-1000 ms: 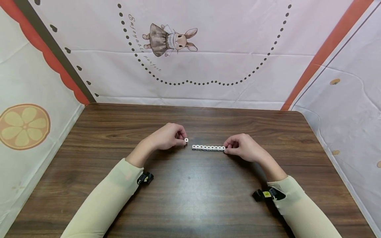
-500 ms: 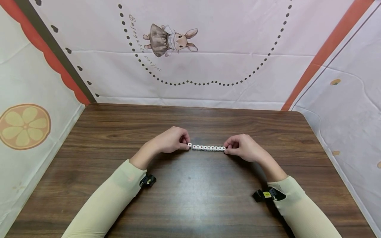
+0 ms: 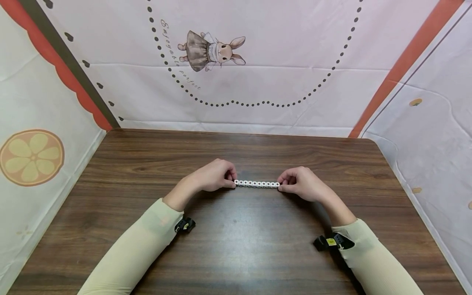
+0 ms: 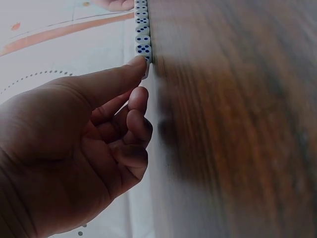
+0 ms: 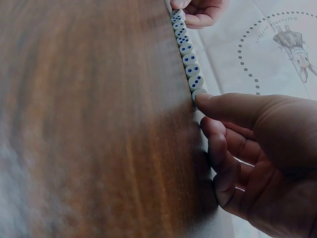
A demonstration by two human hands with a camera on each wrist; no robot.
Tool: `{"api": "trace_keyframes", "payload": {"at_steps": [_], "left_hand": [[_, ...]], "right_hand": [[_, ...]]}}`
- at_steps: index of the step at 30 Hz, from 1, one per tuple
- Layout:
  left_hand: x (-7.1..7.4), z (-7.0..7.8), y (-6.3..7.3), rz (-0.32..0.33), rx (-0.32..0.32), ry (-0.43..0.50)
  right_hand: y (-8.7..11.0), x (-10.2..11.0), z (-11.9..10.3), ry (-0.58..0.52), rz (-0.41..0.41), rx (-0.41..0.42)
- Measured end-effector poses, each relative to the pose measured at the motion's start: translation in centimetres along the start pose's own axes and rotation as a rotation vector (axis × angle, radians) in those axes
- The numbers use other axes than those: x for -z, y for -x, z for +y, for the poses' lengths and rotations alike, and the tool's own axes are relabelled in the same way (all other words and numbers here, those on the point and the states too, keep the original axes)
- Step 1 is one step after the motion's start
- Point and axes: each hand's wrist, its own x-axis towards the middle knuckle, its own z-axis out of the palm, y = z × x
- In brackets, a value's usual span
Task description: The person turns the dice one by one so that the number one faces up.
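Note:
A straight row of several small white dice [image 3: 257, 184] lies on the wooden table, its single-pip faces turned up. My left hand [image 3: 217, 175] pinches the die at the row's left end between thumb and fingers. In the left wrist view the thumb covers most of that die, and blue pips show on the sides of the other dice [image 4: 143, 38]. At the opposite end, my right hand [image 3: 302, 183] pinches the last die, which its thumb partly hides in the right wrist view. The neighbouring dice [image 5: 189, 59] stand face to face between the two hands.
The dark wood-grain table [image 3: 236, 246] reaches out on all sides of the row. Behind it hangs a pale printed cloth [image 3: 287, 49] with a rabbit figure, and similar cloth borders the left and right. Each wrist carries a black strapped camera [image 3: 185, 225].
My left hand has moved right and slightly toward me, bringing its separate die up against the row's left end, so the gap has closed. My right hand has stayed in place.

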Motion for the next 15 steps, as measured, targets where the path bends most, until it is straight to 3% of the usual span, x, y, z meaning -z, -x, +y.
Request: {"api": "trace_keyframes", "payload": {"at_steps": [15], "left_hand": [[-0.12,0.11,-0.06,-0.015,0.011,-0.002]], "right_hand": [[-0.05,-0.12,-0.1,-0.005,0.009,0.003]]}}
